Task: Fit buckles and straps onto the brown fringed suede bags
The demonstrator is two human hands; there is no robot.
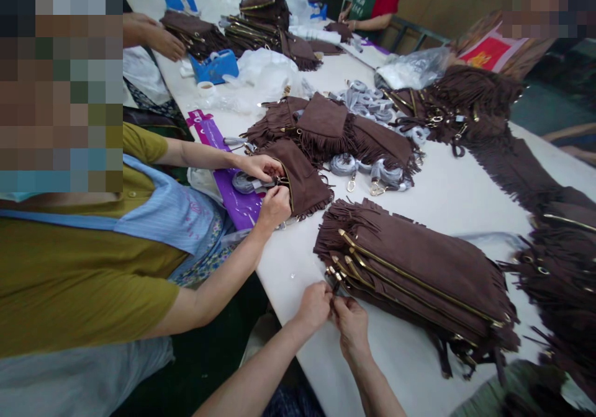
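A stack of brown fringed bags (419, 249) with gold zippers lies in front of me on the white table. At the stack's left end, by the metal zipper ends, both my hands meet over a small dark tab (336, 286). My left hand (315, 303) is closed, its fingertips pinching the tab from the left. My right hand (352, 325) is closed too, thumb and finger pressed together just below it. The fingers partly hide the tab, so its exact shape is unclear.
To my left, a co-worker's hands (272, 187) work at an open brown bag (307, 181). More fringed bags (326, 119) and wrapped grey straps (367, 103) lie beyond. Brown bags (559, 268) are heaped right. Blue boxes (216, 66) stand farther back on the table (284, 268).
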